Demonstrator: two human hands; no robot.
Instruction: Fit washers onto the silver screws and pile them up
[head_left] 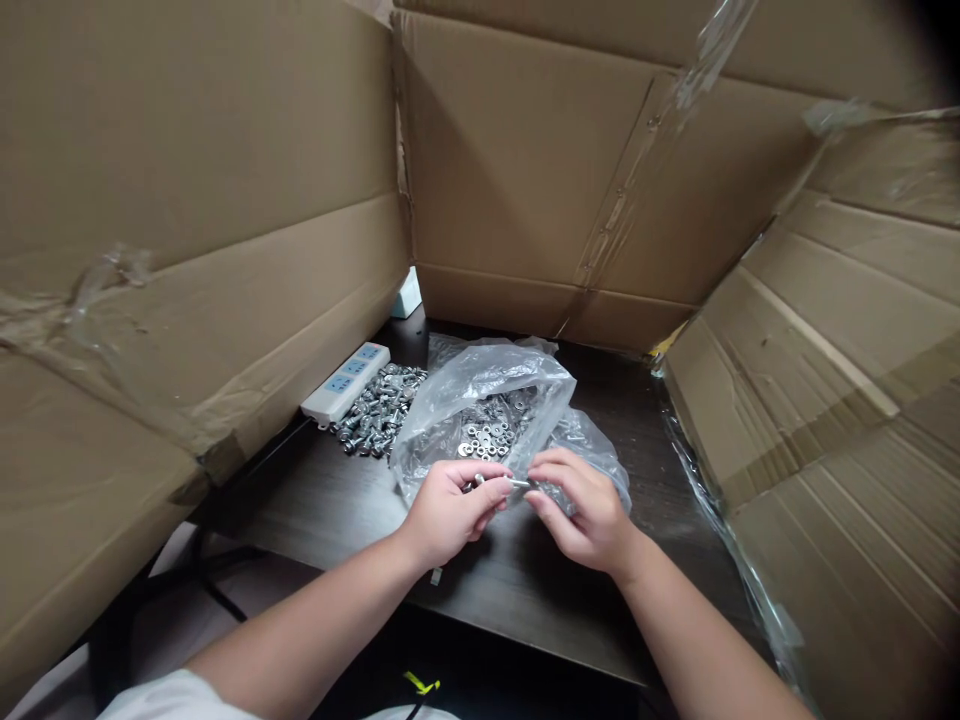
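My left hand (456, 508) is closed, with thumb and index finger pinching a slim metal bolt (519, 483) that points to the right. Another small metal piece (478, 481) shows at its fingers, too small to name. The fingertips of my right hand (581, 508) close around the bolt's other end; whether a nut or washer sits there is hidden. Just behind both hands lies an opened clear plastic bag (487, 368), with many washers and nuts (486, 438) inside it.
To the left, a heap of bolts (382, 408) lies against a white power strip (346, 383). Cardboard walls (540, 170) enclose the dark table (315, 510) at the back and both sides. A small metal piece (436, 576) lies near the front edge.
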